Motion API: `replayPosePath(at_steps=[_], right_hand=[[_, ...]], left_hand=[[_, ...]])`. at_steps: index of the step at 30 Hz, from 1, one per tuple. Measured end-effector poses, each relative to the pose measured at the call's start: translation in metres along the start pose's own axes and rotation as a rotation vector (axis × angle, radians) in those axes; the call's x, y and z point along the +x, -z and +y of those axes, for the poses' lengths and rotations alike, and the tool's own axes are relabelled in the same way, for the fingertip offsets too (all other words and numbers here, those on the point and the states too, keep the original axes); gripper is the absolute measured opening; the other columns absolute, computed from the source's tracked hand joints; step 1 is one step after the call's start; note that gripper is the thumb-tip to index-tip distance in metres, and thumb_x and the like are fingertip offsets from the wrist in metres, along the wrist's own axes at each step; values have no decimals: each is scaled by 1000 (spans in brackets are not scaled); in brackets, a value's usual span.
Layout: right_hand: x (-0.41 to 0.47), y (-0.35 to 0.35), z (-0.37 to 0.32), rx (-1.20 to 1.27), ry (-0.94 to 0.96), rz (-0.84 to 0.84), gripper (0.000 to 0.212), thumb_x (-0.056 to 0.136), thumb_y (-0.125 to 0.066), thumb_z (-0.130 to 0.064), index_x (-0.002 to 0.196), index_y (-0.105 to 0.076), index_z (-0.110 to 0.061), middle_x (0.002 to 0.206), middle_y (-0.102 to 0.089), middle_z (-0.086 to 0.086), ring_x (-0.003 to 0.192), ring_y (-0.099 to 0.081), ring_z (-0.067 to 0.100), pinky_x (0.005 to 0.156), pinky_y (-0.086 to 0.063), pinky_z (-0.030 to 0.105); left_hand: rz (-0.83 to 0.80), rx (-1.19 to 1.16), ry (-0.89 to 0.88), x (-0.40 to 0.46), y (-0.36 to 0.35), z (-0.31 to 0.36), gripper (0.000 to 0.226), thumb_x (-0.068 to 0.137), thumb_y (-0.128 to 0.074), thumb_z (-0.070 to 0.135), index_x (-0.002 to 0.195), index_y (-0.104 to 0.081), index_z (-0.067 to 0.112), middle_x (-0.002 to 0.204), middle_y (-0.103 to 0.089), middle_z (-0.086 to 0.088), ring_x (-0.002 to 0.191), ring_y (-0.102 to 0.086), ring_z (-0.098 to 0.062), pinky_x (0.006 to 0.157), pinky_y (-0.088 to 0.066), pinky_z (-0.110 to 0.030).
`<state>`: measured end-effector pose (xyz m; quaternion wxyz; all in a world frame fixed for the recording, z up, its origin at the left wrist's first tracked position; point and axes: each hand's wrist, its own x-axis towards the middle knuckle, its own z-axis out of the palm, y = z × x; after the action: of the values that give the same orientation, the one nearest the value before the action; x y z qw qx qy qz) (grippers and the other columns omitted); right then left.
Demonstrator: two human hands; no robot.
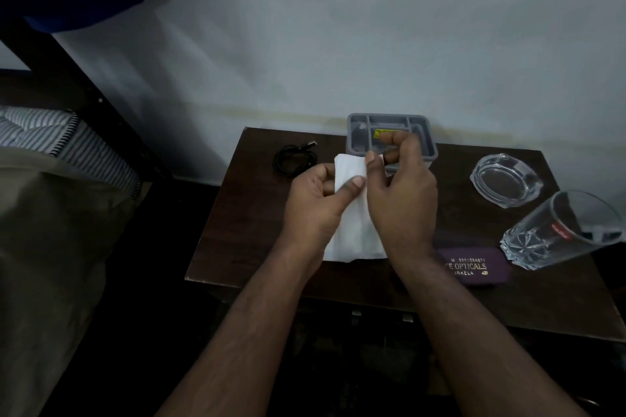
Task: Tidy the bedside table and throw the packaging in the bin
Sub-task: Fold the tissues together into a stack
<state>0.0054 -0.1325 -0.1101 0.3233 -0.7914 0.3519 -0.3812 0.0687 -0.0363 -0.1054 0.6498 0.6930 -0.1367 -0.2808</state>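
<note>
A white folded cloth or tissue (352, 234) hangs between both hands above the dark brown bedside table (244, 247). My left hand (315, 200) grips its left edge, thumb pressed on the front. My right hand (399, 193) pinches the upper right corner between thumb and forefinger. Behind the hands stands a grey plastic organiser tray (425, 139) with several compartments and a yellow label inside. A coiled black cable (293, 161) lies at the table's back left.
A glass ashtray (506, 179) and a clear drinking glass (559, 230) sit on the right of the table. A purple spectacle case (474, 267) lies near my right wrist. A bed with striped bedding (50, 139) is on the left, a pale wall behind.
</note>
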Motion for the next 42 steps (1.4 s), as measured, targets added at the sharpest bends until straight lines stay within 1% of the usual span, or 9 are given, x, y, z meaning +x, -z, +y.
replayPosePath(at_steps=[5,10,12,16,22,27,31,38,42], right_hand=[[1,2,14,-54,3,-91,11,98,-62,-22,109,-59,-25,105,-64,-8,90,-63,13,78,-56,45],[-14,-11,20,-397,149,-767,19,98,-63,-21,116,-63,-22,116,-60,0,109,-57,23,90,-53,44],[-19,-17,18,-547,185,-860,30,99,-62,-29,126,-56,-18,125,-53,4,116,-53,27,94,-50,44],[-23,-24,15,-585,138,-872,37,96,-65,-41,123,-54,-18,121,-53,5,115,-53,27,91,-44,40],[-21,-27,19,-466,-1,-899,15,92,-72,-38,88,-60,-30,99,-48,-7,111,-53,23,94,-41,39],[-10,-17,19,-4,-144,-366,15,93,-72,-29,86,-62,-22,82,-64,-9,78,-61,7,66,-43,18],[-5,-12,12,244,-232,-202,14,95,-71,-21,102,-59,-22,90,-65,-16,84,-63,-3,70,-46,15],[-9,-14,-14,492,-103,-382,38,95,-70,-7,128,-55,-19,100,-70,-5,92,-70,10,78,-59,28],[-11,-17,-22,687,-135,-447,41,95,-70,-6,131,-56,-19,102,-72,-1,98,-71,17,84,-61,35]], left_hand=[[396,210,-107,14,32,-2,6,95,-71,21,101,-70,21,89,-75,6,82,-74,-10,78,-64,-39],[677,425,-214,19,61,-2,14,97,-67,28,106,-70,17,92,-70,8,86,-70,-15,80,-62,-40],[670,457,-235,18,62,-1,9,98,-66,28,102,-68,20,88,-67,11,84,-69,-14,79,-61,-39],[623,467,-248,17,57,-1,10,98,-66,28,91,-59,29,83,-66,13,79,-68,-10,75,-61,-38],[596,424,-210,21,58,-3,12,97,-67,27,90,-58,28,81,-64,14,78,-67,-6,71,-60,-33],[583,211,-20,26,62,-6,7,94,-69,24,91,-62,24,93,-73,2,85,-71,-17,77,-62,-38],[435,-134,237,25,56,-8,15,99,-64,16,89,-58,25,96,-69,-1,81,-68,-16,62,-56,-31],[283,-143,328,20,50,-6,8,101,-62,19,97,-68,18,100,-74,-7,86,-71,-23,64,-57,-33],[207,-196,353,17,51,-3,20,98,-66,23,110,-74,10,96,-80,-10,81,-76,-25,51,-58,-27]])
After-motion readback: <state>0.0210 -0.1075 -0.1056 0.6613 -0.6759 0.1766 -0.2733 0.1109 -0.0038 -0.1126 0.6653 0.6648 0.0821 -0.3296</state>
